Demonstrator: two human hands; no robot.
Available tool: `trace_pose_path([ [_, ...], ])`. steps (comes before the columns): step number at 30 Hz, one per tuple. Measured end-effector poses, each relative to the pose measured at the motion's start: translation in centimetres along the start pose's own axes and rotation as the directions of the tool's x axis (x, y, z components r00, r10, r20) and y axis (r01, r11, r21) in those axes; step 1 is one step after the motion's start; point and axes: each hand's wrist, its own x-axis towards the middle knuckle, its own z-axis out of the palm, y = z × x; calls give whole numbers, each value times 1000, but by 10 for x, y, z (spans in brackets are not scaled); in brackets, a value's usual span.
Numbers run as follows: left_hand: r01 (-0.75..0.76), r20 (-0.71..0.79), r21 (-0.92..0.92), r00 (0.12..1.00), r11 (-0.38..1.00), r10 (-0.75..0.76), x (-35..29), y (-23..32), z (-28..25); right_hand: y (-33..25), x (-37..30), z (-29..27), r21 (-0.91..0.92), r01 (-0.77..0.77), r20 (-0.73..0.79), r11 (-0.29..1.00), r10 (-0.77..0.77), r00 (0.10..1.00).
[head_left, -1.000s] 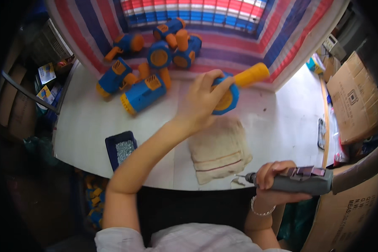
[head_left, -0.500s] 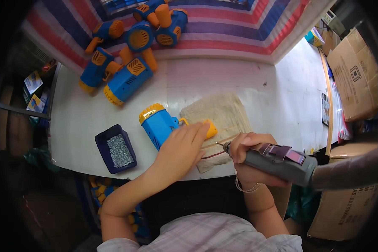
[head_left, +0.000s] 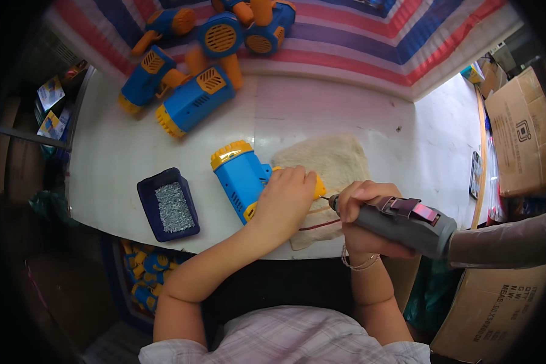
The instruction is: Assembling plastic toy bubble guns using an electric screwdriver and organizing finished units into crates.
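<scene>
A blue toy gun (head_left: 239, 180) with a yellow toothed ring and a yellow handle lies on its side on the white table, its handle over a beige cloth (head_left: 340, 155). Wrapped over that handle is my left hand (head_left: 287, 197), which hides most of it. My right hand (head_left: 364, 212) closes around a grey electric screwdriver (head_left: 406, 227). The bit points left and meets the end of the yellow handle; whether it sits in a screw is too small to tell. Left of my left hand stands a dark blue bin (head_left: 147, 209) of small silver screws (head_left: 176, 207).
Several blue and orange toy guns (head_left: 197, 103) are piled at the back left, against a striped sheet (head_left: 346, 36). A phone (head_left: 475, 175) lies near the right edge. Cardboard boxes (head_left: 519, 136) stand beyond it. Below the table's front edge, a crate holds more toy parts (head_left: 148, 273).
The screwdriver's bit has come to the end of the yellow handle, where before there was a gap. My left hand stays on the handle. The whole view has shifted slightly.
</scene>
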Motion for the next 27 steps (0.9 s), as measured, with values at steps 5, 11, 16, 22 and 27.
trace_pose_path([
  [5,3,-1,-23,1000,1000,-3,2,2,-2,3,7,-6,150,-83,149,985,60,987],
  [11,1,-138,181,990,983,24,-3,-4,11,1,5,1,7,-82,-185,997,82,979],
  [16,-37,-165,-73,986,997,25,-42,17,-32,-48,15,-3,-86,-5,-333,996,-24,943],
  [22,348,310,-475,926,809,-216,-163,3,-145,-45,11,-7,-80,-68,-244,994,47,969],
  [27,533,309,489,635,691,-708,-265,-30,-140,-38,6,15,9,-89,-164,996,89,982],
])
